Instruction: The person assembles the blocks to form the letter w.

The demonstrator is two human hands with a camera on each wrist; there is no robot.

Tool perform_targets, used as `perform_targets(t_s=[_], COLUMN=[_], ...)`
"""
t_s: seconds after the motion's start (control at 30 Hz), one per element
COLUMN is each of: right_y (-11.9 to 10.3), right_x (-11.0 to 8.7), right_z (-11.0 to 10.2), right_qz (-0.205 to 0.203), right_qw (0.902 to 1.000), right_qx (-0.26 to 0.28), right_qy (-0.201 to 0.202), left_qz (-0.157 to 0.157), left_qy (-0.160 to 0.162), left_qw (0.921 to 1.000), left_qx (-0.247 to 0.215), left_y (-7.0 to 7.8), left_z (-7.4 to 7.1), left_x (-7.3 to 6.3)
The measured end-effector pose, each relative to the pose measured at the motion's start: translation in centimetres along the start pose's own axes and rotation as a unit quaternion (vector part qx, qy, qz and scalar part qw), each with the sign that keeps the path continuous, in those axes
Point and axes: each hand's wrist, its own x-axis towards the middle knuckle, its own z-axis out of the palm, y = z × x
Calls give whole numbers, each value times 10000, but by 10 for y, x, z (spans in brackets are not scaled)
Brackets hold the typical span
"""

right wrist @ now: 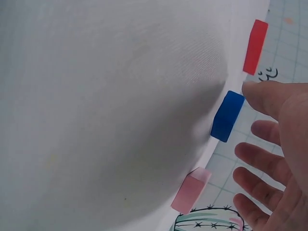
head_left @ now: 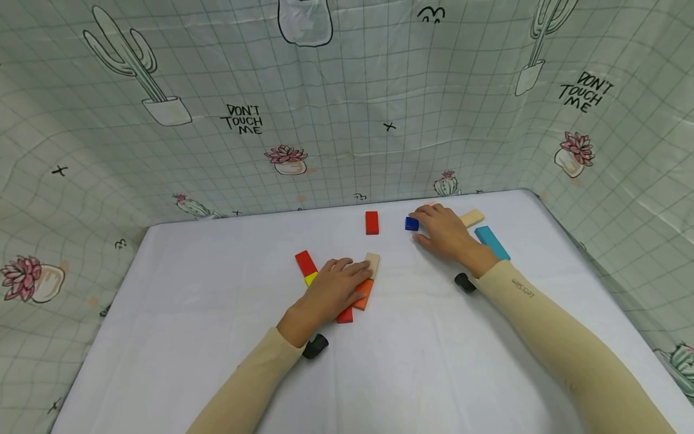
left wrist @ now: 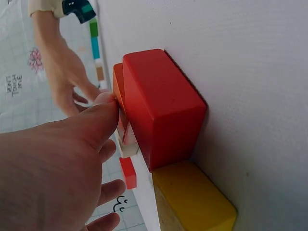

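Observation:
My left hand (head_left: 336, 288) lies over a group of wooden blocks, its fingers relaxed. Under and around it are an orange block (head_left: 364, 295), a natural wood block (head_left: 373, 263), a lower red block (left wrist: 163, 91) and a yellow block (left wrist: 195, 195). In the left wrist view the thumb tip is right at the orange block (left wrist: 118, 86). My right hand (head_left: 444, 232) reaches toward the table's back edge with fingers spread. Beside it stands a blue block (head_left: 411, 224); in the right wrist view the thumb tip is close to that blue block (right wrist: 227, 116).
Another red block (head_left: 372, 223) lies left of the blue one; a further red block (head_left: 305, 263) adjoins the yellow. A pink block (right wrist: 190, 190), a pale wood block (head_left: 473, 217) and a light blue block (head_left: 492, 242) lie near my right hand. A patterned cloth (head_left: 336, 120) hangs behind the table.

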Motion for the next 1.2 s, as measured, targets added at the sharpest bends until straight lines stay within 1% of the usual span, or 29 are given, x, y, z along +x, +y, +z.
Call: perform_targets(t_s=[0.17,0.37,0.5,0.77,1.2], right_y=[0,0,1,3,-5], right_x=[3,7,10,13,13], right_z=[0,0,2,6,2], right_qz=[27,67,116,175,288], right_qw=[9999,9997,9995,9995,9992], right_qx=[-47,-87,-147,-154,59], right_qy=[-124,-199,-247,-200,-280], left_qz=[81,138,103,5,11], left_qy=[-43,30,4,-122,-111], left_qw=[10000,9999,9999,9998,9998], left_qx=[-24,95,112,166,138], left_y=[-1,0,1,2,1], left_z=[1,-1,-2,-2,-3], left_x=[0,1,2,3,5])
